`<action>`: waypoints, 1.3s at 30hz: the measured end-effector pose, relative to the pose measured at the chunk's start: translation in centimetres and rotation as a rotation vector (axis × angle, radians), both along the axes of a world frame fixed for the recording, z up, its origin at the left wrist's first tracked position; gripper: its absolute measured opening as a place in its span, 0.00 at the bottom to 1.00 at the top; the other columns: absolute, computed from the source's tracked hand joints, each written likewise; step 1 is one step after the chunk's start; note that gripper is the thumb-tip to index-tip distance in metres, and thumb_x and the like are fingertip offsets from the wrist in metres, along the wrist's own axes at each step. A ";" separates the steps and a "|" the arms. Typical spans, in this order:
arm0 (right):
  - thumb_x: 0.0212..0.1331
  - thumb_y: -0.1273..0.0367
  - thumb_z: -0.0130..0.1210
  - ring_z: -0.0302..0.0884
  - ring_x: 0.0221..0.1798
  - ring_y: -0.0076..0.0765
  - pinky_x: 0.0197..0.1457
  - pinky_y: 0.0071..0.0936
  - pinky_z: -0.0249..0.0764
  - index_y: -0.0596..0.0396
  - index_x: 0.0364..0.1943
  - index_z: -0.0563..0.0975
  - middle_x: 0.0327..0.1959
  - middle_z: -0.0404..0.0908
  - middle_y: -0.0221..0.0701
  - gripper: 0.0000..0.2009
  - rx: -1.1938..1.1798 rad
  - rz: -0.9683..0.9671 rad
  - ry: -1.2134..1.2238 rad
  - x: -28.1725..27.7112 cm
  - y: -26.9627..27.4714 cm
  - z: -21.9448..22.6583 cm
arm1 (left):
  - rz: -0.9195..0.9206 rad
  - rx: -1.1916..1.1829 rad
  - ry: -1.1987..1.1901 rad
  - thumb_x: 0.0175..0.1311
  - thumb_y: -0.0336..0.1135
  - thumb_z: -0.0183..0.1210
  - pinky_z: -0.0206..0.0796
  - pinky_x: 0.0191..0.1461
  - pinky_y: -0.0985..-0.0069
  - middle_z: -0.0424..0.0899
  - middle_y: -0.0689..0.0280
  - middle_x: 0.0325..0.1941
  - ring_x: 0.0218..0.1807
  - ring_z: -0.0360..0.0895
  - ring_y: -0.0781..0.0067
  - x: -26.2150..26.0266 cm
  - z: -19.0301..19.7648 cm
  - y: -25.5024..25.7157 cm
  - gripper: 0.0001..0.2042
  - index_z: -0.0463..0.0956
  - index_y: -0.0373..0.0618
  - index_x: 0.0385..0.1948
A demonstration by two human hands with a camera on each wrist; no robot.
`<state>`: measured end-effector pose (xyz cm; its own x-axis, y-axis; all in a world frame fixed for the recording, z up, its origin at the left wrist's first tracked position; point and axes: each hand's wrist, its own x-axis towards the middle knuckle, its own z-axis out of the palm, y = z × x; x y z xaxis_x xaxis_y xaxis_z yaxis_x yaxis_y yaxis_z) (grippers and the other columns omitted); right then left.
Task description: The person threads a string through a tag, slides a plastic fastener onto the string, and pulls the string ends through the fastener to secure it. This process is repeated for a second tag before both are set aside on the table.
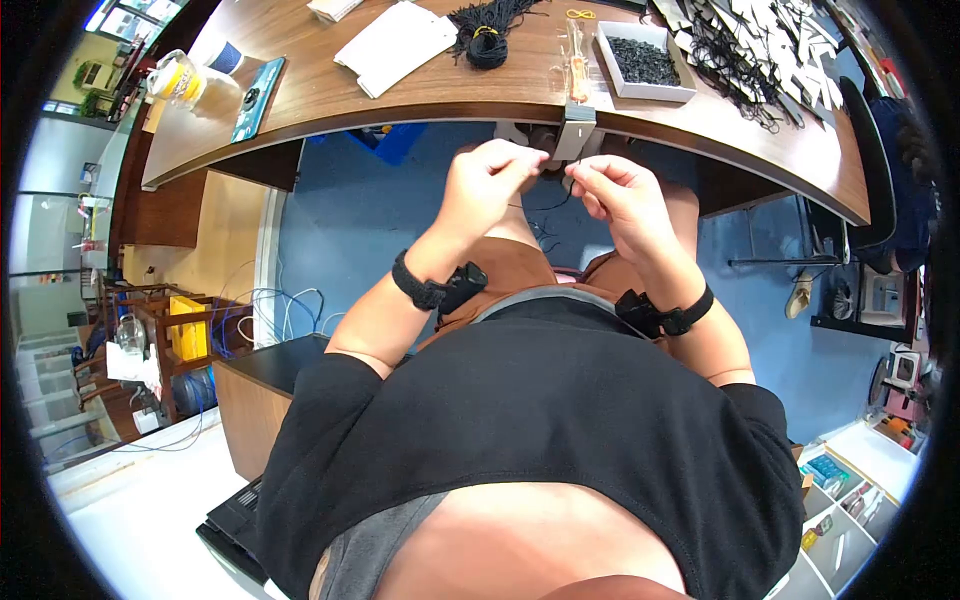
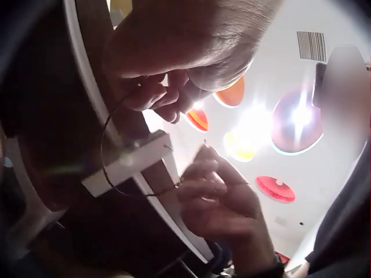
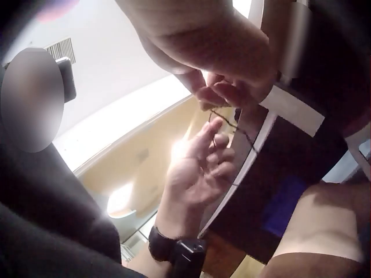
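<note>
A thin dark cord [image 2: 103, 152] curves between the two hands in the left wrist view; in the right wrist view part of the cord [image 3: 242, 132] hangs below the fingertips. My left hand [image 1: 485, 190] pinches it between thumb and fingers, in front of the table edge. Close beside it, my right hand [image 1: 628, 200] pinches another part of the cord, thumb against forefinger. The fingertips of the two hands are a small gap apart. A small light-coloured box-like block [image 1: 574, 132] stands at the table's edge just beyond them.
On the table [image 1: 330, 95] lie white sheets [image 1: 395, 45], a bundle of black cords [image 1: 487, 45], a white tray [image 1: 645, 62] of small black pieces, and a heap of tagged cords [image 1: 760, 60]. A bottle [image 1: 180, 82] and a teal item [image 1: 258, 98] are at the left.
</note>
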<state>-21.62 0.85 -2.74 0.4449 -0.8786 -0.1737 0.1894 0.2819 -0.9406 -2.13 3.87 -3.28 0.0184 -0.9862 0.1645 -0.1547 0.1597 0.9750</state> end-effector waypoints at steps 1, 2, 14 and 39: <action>0.56 0.67 0.59 0.62 0.22 0.11 0.25 0.11 0.57 0.56 0.35 0.81 0.24 0.77 0.22 0.08 -0.015 -0.041 -0.012 0.3 0.0 0.3 | 0.003 0.012 0.054 0.62 0.30 0.55 0.64 0.37 0.85 0.80 0.69 0.31 0.31 0.72 0.84 -0.7 0.2 0.1 0.08 0.81 0.37 0.36; 0.56 0.67 0.59 0.62 0.22 0.11 0.25 0.10 0.57 0.56 0.35 0.81 0.24 0.76 0.21 0.08 -0.034 -0.047 -0.029 0.6 0.0 0.5 | 0.005 0.024 0.106 0.62 0.30 0.55 0.65 0.38 0.84 0.81 0.68 0.32 0.32 0.72 0.83 -1.4 0.4 0.1 0.08 0.80 0.37 0.36; 0.57 0.69 0.58 0.64 0.26 0.11 0.28 0.10 0.59 0.58 0.37 0.81 0.28 0.78 0.23 0.08 -0.375 -0.309 -0.029 0.8 -0.3 -0.3 | -0.085 0.295 0.564 0.64 0.32 0.55 0.63 0.29 0.84 0.79 0.67 0.28 0.25 0.70 0.82 -4.7 0.1 -0.9 0.09 0.78 0.35 0.38; 0.58 0.67 0.57 0.54 0.20 0.10 0.23 0.10 0.51 0.59 0.40 0.79 0.21 0.69 0.17 0.10 0.098 0.043 -0.294 -3.1 0.4 5.3 | -0.117 -0.013 0.141 0.60 0.29 0.58 0.61 0.31 0.85 0.78 0.71 0.26 0.29 0.69 0.87 -6.7 5.6 2.5 0.06 0.79 0.35 0.31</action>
<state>-24.71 1.21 2.51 0.5252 -0.8432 -0.1151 0.4351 0.3823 -0.8152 -8.88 6.40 2.35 -0.0725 -0.9809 0.1807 0.0033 0.1809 0.9835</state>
